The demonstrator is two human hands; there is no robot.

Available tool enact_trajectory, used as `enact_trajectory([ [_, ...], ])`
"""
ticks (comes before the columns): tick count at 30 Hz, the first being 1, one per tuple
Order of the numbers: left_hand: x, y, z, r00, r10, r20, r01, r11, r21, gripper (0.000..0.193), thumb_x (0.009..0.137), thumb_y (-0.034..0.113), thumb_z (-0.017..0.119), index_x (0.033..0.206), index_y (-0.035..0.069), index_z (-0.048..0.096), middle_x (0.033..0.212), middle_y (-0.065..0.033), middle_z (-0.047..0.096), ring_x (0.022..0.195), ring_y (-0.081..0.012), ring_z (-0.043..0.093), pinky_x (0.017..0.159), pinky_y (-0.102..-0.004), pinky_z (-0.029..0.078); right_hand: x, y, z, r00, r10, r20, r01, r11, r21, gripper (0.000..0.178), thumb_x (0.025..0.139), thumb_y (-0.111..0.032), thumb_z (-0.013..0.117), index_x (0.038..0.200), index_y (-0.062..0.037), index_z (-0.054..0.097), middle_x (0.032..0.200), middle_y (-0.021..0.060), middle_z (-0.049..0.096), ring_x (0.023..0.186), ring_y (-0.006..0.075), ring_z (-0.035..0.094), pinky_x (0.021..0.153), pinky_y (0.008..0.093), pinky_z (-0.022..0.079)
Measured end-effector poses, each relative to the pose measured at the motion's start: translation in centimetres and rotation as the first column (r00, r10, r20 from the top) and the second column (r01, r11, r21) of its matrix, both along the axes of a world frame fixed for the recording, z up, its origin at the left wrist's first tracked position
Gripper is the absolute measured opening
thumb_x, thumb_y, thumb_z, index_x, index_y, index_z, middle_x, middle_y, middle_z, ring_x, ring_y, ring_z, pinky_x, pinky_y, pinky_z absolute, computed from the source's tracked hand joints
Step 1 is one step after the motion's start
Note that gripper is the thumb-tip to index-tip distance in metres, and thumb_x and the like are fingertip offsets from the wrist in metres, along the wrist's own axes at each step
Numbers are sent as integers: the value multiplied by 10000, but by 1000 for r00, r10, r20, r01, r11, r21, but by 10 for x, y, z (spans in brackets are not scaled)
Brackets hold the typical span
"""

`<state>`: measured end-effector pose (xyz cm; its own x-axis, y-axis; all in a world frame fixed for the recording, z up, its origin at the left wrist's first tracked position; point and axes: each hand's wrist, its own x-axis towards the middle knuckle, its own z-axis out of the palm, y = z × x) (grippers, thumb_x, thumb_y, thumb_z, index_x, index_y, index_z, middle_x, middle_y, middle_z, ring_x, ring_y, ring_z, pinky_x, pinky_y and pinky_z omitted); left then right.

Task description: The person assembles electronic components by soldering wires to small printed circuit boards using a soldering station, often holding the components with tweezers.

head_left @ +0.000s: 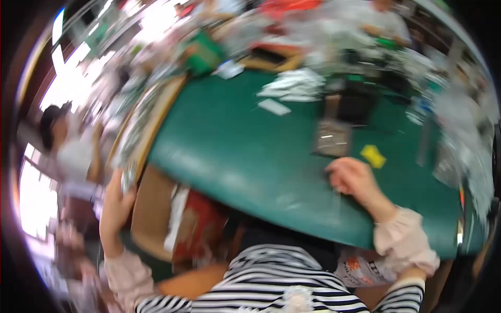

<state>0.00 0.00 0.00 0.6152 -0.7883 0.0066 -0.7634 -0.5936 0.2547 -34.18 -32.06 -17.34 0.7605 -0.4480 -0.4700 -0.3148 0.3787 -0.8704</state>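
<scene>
At the left, my left hand (118,201) is by the near end of a long, shallow cardboard tray (166,107). Its thumb and fingers close around a shiny clear plastic packet (127,180), which motion blur smears. More clear packets (140,128) lie in a row inside that tray. Over the green tabletop (235,141), my right hand (356,180) has its fingers curled in; whatever they may pinch is too blurred to make out. Just beyond it lie a clear packet with brownish contents (333,137) and a yellow piece (373,156).
White slips (297,83) are piled toward the back, near a dark block-like object (355,104). Clear plastic bags (462,130) crowd the right edge. Below the table's left edge stands an open cardboard box (151,214). Another person (75,151) is at the far left.
</scene>
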Motion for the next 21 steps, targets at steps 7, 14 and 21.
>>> enact_trajectory([
  [7,39,119,-91,766,515,-385,-567,823,-28,175,762,99,528,909,45,449,679,-29,512,554,-99,510,464,-255,406,56,-94,-18,937,-137,322,258,892,-371,188,937,-224,367,1015,-77,455,622,22,479,429,33,371,361,148,260],
  [14,16,218,-205,285,546,-788,-714,669,205,182,787,38,508,945,58,419,707,-41,528,596,-130,553,541,-248,467,72,-103,-16,925,-114,361,219,939,-264,163,946,-219,354,884,-94,438,600,9,451,420,26,349,353,149,214],
  [21,44,220,-237,548,827,-124,-768,556,317,491,678,300,684,1040,0,542,965,-173,610,907,-273,590,777,-346,464,71,-106,-11,933,-132,334,238,924,-299,119,932,-177,386,900,-79,445,604,13,458,428,26,363,355,143,246],
])
